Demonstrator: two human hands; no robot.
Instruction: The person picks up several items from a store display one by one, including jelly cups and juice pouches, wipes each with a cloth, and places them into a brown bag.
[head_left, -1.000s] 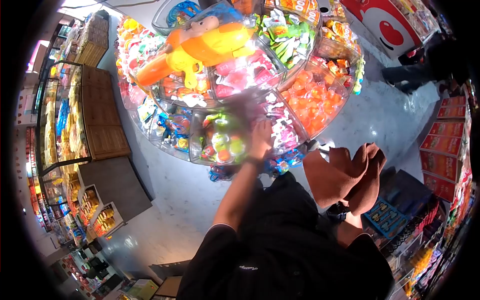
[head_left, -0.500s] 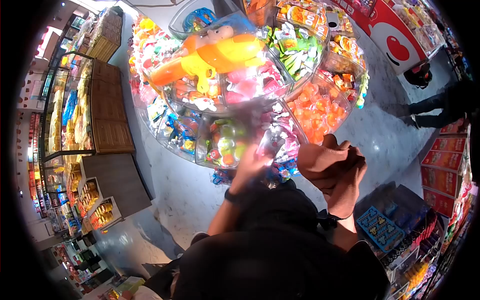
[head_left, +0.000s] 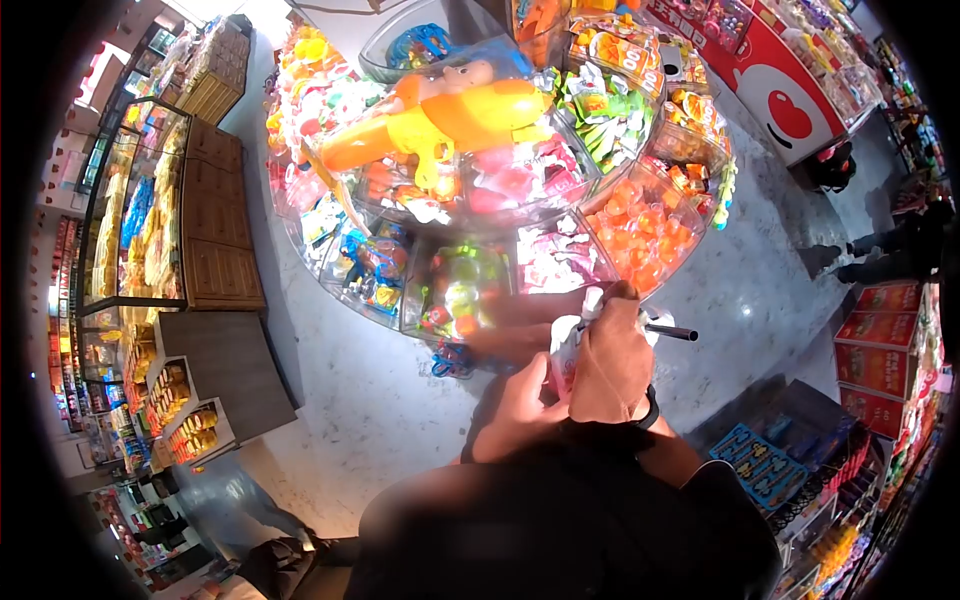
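Observation:
Just in front of my body, below the candy display, both hands come together. My left hand [head_left: 518,408] is closed on the lower left side of a white-and-pink packet [head_left: 563,352], whose print I cannot read. My right hand [head_left: 614,362] is curled over the packet's right side and covers much of it. A thin black stick [head_left: 675,331] juts out to the right from my right fist. A small white tip [head_left: 592,300] shows above its fingers. In the bins ahead lie pink-and-white wrapped candies [head_left: 562,258] and orange jelly cups [head_left: 640,228].
A round tiered display [head_left: 400,325] of clear bins holds several kinds of candy, with an orange-yellow toy figure [head_left: 435,125] across it. Wooden shelving [head_left: 222,215] stands at left. A red stand [head_left: 790,110] and a person's legs [head_left: 880,262] are at right, with a rack [head_left: 765,465] below.
My right hand has moved left and my left hand has drawn back from the bins, so both now meet. The white-and-pink packet and black stick have come into view.

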